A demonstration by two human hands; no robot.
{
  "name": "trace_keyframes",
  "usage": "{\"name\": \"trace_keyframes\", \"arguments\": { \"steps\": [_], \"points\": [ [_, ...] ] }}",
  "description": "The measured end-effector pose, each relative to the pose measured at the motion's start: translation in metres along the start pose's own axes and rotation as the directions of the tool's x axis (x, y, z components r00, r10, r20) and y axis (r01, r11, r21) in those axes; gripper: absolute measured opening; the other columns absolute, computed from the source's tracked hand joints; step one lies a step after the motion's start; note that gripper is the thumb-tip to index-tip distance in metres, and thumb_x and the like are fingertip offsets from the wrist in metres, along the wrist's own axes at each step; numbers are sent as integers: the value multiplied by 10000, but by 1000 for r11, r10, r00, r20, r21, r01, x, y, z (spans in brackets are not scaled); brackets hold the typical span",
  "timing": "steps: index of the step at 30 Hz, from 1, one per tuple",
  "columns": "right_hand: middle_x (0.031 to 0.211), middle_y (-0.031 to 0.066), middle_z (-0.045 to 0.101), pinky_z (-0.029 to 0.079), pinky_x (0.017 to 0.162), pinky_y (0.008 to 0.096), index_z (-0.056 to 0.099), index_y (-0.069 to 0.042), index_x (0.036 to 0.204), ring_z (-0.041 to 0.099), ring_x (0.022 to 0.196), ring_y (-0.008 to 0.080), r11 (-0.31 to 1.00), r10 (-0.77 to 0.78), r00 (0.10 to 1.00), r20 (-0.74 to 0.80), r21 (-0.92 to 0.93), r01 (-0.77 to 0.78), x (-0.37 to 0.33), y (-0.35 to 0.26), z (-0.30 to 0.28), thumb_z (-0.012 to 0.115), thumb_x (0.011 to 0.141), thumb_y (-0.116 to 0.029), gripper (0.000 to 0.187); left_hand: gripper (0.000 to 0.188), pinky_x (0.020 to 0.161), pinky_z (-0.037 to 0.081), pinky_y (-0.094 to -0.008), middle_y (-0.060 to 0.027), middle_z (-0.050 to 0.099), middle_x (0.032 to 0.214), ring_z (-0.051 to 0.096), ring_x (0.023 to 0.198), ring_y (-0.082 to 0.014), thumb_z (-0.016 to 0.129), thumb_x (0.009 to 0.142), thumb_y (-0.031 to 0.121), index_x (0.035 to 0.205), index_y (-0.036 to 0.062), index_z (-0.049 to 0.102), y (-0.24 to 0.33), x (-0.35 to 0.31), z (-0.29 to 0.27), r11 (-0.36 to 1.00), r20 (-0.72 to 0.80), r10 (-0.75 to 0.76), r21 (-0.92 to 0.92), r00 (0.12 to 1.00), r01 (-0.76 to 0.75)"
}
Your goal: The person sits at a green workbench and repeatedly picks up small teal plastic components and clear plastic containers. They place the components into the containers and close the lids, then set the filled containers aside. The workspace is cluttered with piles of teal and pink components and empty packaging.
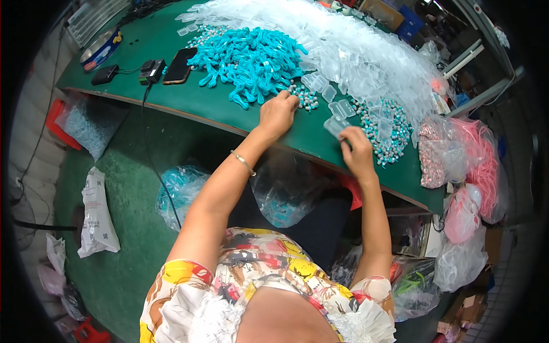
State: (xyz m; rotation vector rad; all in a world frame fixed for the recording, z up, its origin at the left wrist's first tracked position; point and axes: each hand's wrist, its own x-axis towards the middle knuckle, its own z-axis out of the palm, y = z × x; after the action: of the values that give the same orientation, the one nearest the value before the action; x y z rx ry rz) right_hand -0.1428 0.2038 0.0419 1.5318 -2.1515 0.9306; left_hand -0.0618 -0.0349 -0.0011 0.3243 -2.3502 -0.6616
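The left hand [279, 113] is at the near edge of a small bead pile [307, 102]. Its fingers are bunched together and point down, but I cannot tell if its grip has anything in it. The right hand [358, 153] has a clear plastic box [334, 127] pinched in its grip. That box is over the near part of the green tabletop [214, 106], between the small bead pile and a big bead pile [401, 121] on the right. The beads are blue and pale.

Just past the left hand, a bit to the left, is a big heap of blue cords [246, 57]. A huge heap of clear boxes [360, 54] fills the far side and the right. Left of the cords is a black phone [179, 66]. Far to the left is a round tin [103, 50]. Bags with pink cords [485, 171] are at the right.
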Motion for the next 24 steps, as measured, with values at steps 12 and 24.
{"name": "trace_keyframes", "arguments": {
  "steps": [12,24],
  "points": [
    [950,112,623,503,777,409,625,-31,876,603,900,325,995,-34,993,110,101,23,-17,-12,10,610,683,123,247,90,753,510,-425,-72,650,951,632,904,-310,686,801,47,876,93,673,6,-23,-13,977,47,199,-93,979,-194],
    [881,48,649,372,826,464,693,-117,843,603,906,275,767,183,978,-105,-607,-209,15,83,-2,646,756,-61,114,160,752,505,-446,-87,656,903,625,877,-329,720,782,96,936,104,678,7,-24,-6,990,44,84,-115,995,-79]
  ]
}}
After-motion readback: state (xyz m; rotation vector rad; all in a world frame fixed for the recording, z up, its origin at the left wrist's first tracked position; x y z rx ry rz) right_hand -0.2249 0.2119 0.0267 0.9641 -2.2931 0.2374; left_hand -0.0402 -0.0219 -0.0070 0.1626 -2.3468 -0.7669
